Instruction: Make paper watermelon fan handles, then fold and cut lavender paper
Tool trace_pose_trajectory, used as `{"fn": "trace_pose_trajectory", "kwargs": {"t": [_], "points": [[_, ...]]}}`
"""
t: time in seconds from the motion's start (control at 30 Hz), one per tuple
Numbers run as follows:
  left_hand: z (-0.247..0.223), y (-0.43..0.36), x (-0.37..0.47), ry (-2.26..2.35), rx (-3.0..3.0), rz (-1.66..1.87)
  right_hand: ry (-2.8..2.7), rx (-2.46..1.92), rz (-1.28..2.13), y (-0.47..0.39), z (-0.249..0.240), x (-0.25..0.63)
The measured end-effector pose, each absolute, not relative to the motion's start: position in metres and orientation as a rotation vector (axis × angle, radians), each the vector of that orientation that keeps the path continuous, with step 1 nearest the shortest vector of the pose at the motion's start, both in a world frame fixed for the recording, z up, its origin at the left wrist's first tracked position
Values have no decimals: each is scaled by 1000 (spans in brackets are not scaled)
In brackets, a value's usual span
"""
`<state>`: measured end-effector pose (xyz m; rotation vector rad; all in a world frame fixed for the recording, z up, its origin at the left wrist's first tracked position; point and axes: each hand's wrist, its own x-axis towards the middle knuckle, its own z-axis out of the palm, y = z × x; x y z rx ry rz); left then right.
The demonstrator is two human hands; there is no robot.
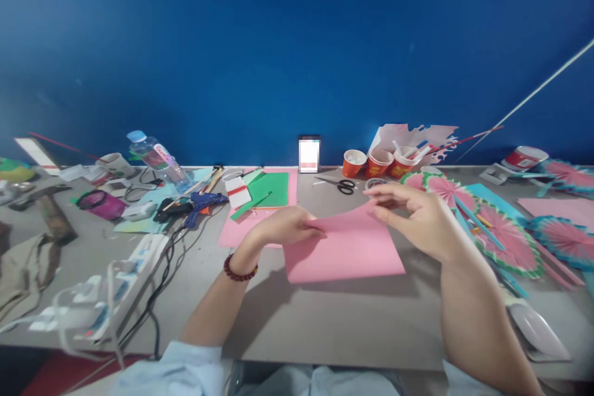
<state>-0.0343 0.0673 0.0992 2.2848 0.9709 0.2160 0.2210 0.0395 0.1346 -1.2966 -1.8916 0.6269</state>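
Observation:
A sheet of pink paper (346, 253) is held above the grey table between my two hands. My left hand (290, 226) pinches its upper left part, fingers closed, with a dark red bead bracelet (240, 269) on that wrist. At the upper right corner, the thumb and fingers of my right hand (415, 216) close on the paper's edge. Behind the left hand lie green paper (273, 189) and more pink paper (232, 232). Black-handled scissors (346, 186) rest beyond the held sheet.
Paper cups (354, 164) and a phone (309, 154) stand along the blue wall. To the right lie pleated paper fans (508, 238) and a white mouse (538, 329). At left are a power strip (134, 272) with cables, a glue gun (202, 204), a bottle (160, 158) and a hammer (53, 216).

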Motion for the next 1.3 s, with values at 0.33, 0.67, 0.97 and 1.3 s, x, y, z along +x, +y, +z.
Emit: {"fn": "trace_pose_trajectory", "kwargs": {"t": [0.33,0.67,0.97,1.3], "points": [[108,69,-59,1168,2200,42,-1859,-1214,763,45,126,209],[116,65,-59,1214,2067,-28,-1804,-1207,748,46,114,200],[116,64,-61,1273,2083,-37,-1682,-1199,805,46,114,197],[116,64,-60,1263,2134,-38,-1662,-1215,823,42,118,195]]}}
